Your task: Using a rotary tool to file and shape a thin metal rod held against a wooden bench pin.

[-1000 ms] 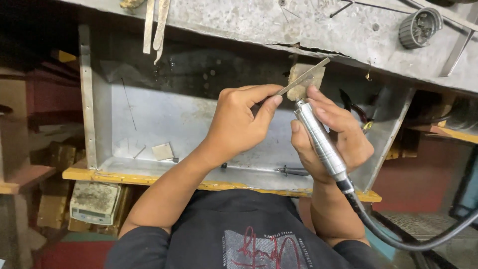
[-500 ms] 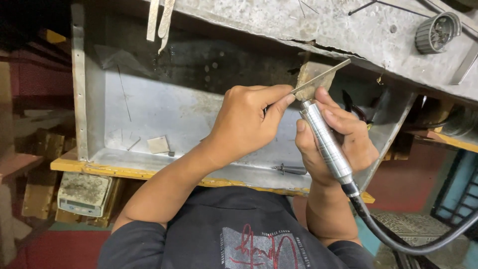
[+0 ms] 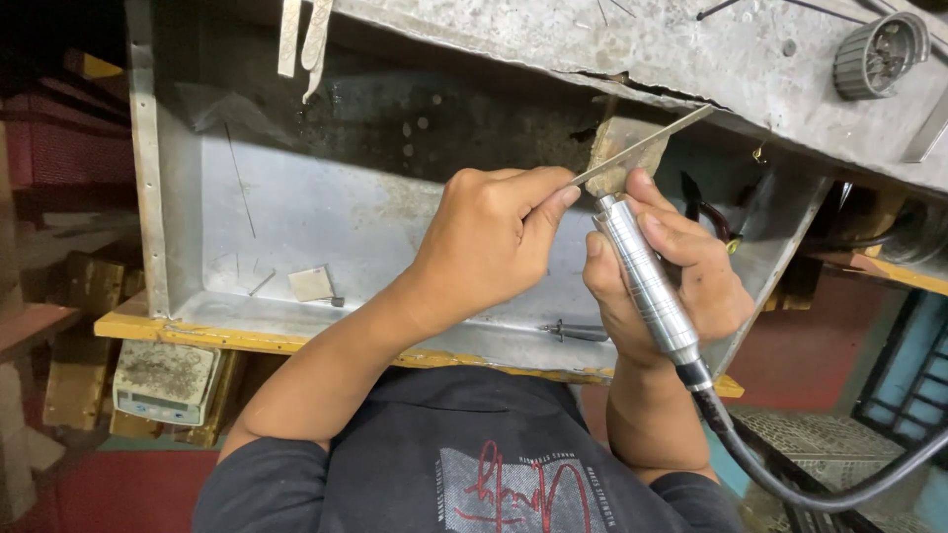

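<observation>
A large grey metal tray (image 3: pixel 296 212) is seen under a bench edge. In front of it, a silver rotary handpiece (image 3: pixel 647 281) is gripped by the right hand (image 3: pixel 667 281), while a thin metal strip (image 3: pixel 642 148) is pinched by the left hand (image 3: pixel 494 237).

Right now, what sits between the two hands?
In the head view, a thin metal strip, pinched by the left hand, and the tip of the silver handpiece held in the right hand.

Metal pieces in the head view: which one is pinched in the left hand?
The long thin strip, slanting up to the bench edge from the left hand. The small flat square piece lies loose in the tray.
</observation>
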